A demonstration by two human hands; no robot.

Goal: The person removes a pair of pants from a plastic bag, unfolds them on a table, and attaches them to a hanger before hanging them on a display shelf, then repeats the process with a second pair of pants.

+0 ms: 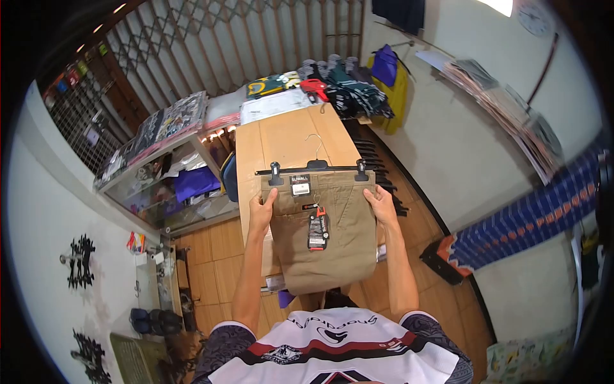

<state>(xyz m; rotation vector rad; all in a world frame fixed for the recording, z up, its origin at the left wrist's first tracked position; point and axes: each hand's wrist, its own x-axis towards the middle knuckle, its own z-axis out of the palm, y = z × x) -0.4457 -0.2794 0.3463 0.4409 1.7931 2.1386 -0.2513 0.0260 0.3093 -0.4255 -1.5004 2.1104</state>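
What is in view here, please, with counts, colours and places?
Pants: one, khaki, centre
Hanger: one, black, on pants
Tags: several, mostly black, on pants
Box: one, brown, under pants
Papers: several, white, on box's far end
Tool: one, red, by papers
Clothes: many, mixed, far end
Case: one, clear, left
Gate: one, grey, back
Clock: one, white, upper right
Packs: several, grey, right wall
Cloth: one, blue, right
Left hand: one, bare, on pants' left side
Right hand: one, bare, on pants' right side

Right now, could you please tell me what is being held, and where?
The khaki trousers, clipped to a hanger, are held at their two upper side edges, one by each hand, left and right.
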